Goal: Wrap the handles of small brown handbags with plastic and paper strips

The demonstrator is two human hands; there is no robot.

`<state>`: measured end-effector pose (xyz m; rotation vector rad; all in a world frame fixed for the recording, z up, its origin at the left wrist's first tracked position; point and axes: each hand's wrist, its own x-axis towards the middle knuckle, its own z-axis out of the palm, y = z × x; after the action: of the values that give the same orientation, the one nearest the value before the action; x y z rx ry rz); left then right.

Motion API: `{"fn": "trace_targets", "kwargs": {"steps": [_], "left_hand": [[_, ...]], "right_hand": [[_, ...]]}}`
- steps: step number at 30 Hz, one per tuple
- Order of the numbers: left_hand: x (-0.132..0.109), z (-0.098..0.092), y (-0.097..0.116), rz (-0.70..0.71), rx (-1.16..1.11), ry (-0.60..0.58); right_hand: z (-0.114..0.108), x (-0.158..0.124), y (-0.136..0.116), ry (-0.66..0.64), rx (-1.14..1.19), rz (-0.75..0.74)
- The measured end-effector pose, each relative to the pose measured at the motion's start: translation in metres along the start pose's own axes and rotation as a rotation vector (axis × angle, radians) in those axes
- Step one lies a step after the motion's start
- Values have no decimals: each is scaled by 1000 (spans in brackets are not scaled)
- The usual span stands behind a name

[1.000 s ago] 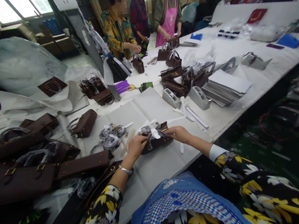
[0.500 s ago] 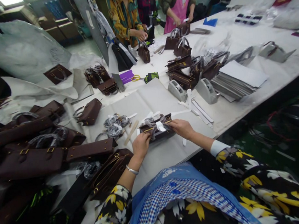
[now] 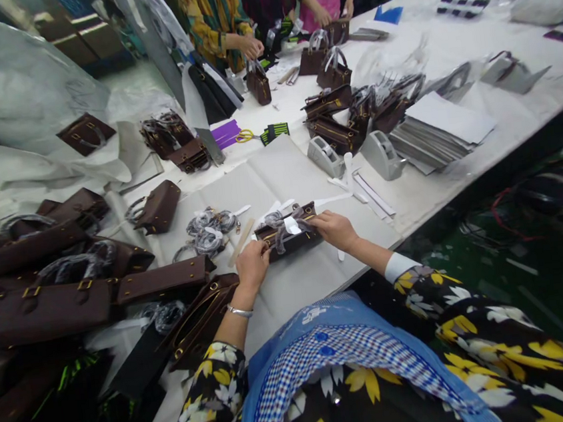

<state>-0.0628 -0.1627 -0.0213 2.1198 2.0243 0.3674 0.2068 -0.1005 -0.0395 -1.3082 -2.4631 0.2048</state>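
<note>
A small dark brown handbag (image 3: 295,242) stands on the grey sheet in front of me, its top towards me. Its handles are wrapped in clear plastic, with a white paper piece (image 3: 292,226) over them. My left hand (image 3: 253,264) is closed on the bag's left end, and my right hand (image 3: 334,230) pinches its right end. Some fingertips are hidden by the bag. Just left of the bag lies a flat beige strip (image 3: 241,242). Beyond it sit coiled straps (image 3: 208,232) in plastic wrap.
Brown handbags are heaped at the left (image 3: 55,308). Ahead stand two tape dispensers (image 3: 325,158), white strips (image 3: 373,194) and a stack of grey and white sheets (image 3: 446,128). Yellow-handled scissors (image 3: 245,135) lie near a post. Co-workers handle bags across the table.
My view has shifted slightly, so the scene sits a little higher and further left. Both hands stay on the handbag's ends; the left hand's fingers sit nearer its corner.
</note>
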Motion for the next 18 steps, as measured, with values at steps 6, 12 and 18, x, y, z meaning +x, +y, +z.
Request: {"fn": "trace_targets", "kwargs": {"steps": [6, 12, 18], "left_hand": [[-4, 0, 9, 18, 105, 33], [0, 6, 6, 141, -3, 18], [5, 14, -1, 118, -42, 18]], "right_hand": [[4, -5, -1, -23, -14, -6], [0, -9, 3, -6, -22, -18], [1, -9, 8, 10, -75, 7]]}}
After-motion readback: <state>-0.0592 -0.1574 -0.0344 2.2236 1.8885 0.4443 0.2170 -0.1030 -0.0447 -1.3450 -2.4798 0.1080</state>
